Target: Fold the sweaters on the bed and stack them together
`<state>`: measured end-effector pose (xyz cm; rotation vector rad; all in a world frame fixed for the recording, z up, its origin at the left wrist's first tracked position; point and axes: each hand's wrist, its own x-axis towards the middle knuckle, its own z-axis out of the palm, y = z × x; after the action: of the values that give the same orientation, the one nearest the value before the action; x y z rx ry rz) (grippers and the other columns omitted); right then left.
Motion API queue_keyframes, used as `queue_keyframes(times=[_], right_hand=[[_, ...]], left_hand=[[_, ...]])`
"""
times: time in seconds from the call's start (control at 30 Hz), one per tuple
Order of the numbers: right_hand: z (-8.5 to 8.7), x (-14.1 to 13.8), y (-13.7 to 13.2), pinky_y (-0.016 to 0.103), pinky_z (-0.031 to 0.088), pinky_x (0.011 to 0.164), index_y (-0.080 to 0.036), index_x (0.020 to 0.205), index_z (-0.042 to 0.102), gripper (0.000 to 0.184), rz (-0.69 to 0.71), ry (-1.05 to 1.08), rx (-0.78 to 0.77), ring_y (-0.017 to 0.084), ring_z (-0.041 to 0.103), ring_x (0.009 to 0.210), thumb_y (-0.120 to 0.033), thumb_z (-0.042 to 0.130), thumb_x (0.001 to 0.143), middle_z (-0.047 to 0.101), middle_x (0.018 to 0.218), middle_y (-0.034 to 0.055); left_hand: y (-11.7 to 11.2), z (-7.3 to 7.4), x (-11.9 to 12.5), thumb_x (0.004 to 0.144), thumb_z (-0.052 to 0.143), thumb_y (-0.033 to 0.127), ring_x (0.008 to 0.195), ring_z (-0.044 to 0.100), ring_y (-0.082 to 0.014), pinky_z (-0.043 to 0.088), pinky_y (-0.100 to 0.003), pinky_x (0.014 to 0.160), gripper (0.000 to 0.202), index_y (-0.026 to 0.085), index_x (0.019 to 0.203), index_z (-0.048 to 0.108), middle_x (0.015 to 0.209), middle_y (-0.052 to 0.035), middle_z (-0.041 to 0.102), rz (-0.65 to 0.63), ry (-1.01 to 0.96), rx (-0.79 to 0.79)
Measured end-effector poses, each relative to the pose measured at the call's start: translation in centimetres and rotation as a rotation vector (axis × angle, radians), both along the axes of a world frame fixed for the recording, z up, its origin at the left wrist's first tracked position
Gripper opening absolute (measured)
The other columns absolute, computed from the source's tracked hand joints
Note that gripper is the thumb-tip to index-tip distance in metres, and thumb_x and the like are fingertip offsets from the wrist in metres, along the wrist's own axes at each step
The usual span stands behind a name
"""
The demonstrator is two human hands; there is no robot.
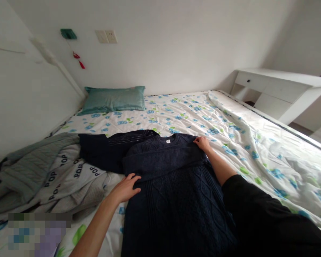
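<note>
A dark navy cable-knit sweater lies spread on the bed, its neckline with a small white label toward the wall. One sleeve is laid across the chest. My right hand is closed at the shoulder on the right, its fingertips pinching the knit. At the sweater's left side rests my left hand, fingers apart, the tips touching the edge near the folded sleeve. Another dark garment with thin light stripes lies partly under the sweater on the left.
A heap of grey clothes, one printed with "POP", covers the bed's left side. Behind it lies a green pillow against the wall. The floral bedsheet is wrinkled at right. A white desk stands beyond the bed's right edge.
</note>
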<state>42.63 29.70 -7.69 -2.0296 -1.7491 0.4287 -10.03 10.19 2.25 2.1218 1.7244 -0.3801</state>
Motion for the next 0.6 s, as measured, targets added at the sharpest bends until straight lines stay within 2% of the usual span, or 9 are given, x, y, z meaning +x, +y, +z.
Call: queue_keyframes(times=[0.13, 0.2, 0.33, 0.43, 0.53, 0.6], right_hand=[[-0.8, 1.7, -0.8, 0.036, 0.052, 0.116, -0.017, 0.129, 0.083, 0.038, -0.091, 0.043, 0.11, 0.027, 0.074, 0.126, -0.037, 0.054, 0.115, 0.079, 0.134, 0.0166], [-1.0, 3.0, -1.7, 0.034, 0.054, 0.113, -0.016, 0.134, 0.081, 0.041, -0.116, 0.07, 0.127, 0.024, 0.076, 0.122, -0.033, 0.049, 0.115, 0.079, 0.136, 0.0163], [-1.8, 4.5, -3.8, 0.027, 0.06, 0.096, -0.018, 0.143, 0.075, 0.042, -0.065, 0.171, 0.097, 0.019, 0.08, 0.104, -0.03, 0.06, 0.105, 0.081, 0.133, 0.0106], [-2.0, 3.9, -4.8, 0.03, 0.06, 0.097, -0.019, 0.14, 0.076, 0.044, -0.118, 0.216, 0.085, 0.021, 0.08, 0.102, -0.033, 0.068, 0.099, 0.083, 0.124, 0.0099], [-1.4, 2.4, -5.4, 0.037, 0.059, 0.106, -0.017, 0.135, 0.077, 0.041, -0.216, 0.135, 0.169, 0.026, 0.078, 0.111, -0.033, 0.067, 0.099, 0.081, 0.125, 0.0138], [-0.5, 1.3, -5.8, 0.038, 0.058, 0.107, -0.018, 0.128, 0.079, 0.034, -0.182, 0.106, 0.168, 0.027, 0.078, 0.113, -0.033, 0.066, 0.101, 0.082, 0.122, 0.0141]], left_hand=[[0.2, 0.0, -0.3, 0.095, 0.066, 0.041, 0.158, 0.057, -0.0349, 0.04, -0.042, 0.135, 0.072, 0.02, 0.164, 0.064, 0.178, -0.0174, 0.048, 0.005, -0.015, 0.0], [0.4, -0.1, -0.2, 0.095, 0.066, 0.039, 0.153, 0.062, -0.0352, 0.043, -0.042, 0.132, 0.071, 0.022, 0.163, 0.065, 0.175, -0.0162, 0.05, 0.002, -0.016, 0.009], [0.5, -0.4, 0.7, 0.092, 0.07, 0.029, 0.136, 0.072, -0.0337, 0.049, -0.042, 0.124, 0.072, 0.023, 0.164, 0.063, 0.163, -0.0163, 0.056, 0.023, 0.023, 0.053], [0.3, -0.5, 1.2, 0.092, 0.065, 0.014, 0.121, 0.076, -0.0284, 0.055, -0.038, 0.111, 0.074, 0.024, 0.165, 0.059, 0.15, -0.0163, 0.06, 0.083, 0.085, 0.087], [0.1, -0.5, 1.5, 0.091, 0.056, 0.003, 0.113, 0.076, -0.0262, 0.054, -0.034, 0.098, 0.059, 0.022, 0.145, 0.066, 0.13, -0.0131, 0.067, 0.106, 0.105, 0.117], [0.0, -0.5, 1.5, 0.09, 0.052, -0.002, 0.108, 0.075, -0.0254, 0.051, -0.033, 0.093, 0.047, 0.022, 0.127, 0.068, 0.119, -0.0104, 0.071, 0.111, 0.091, 0.138]])
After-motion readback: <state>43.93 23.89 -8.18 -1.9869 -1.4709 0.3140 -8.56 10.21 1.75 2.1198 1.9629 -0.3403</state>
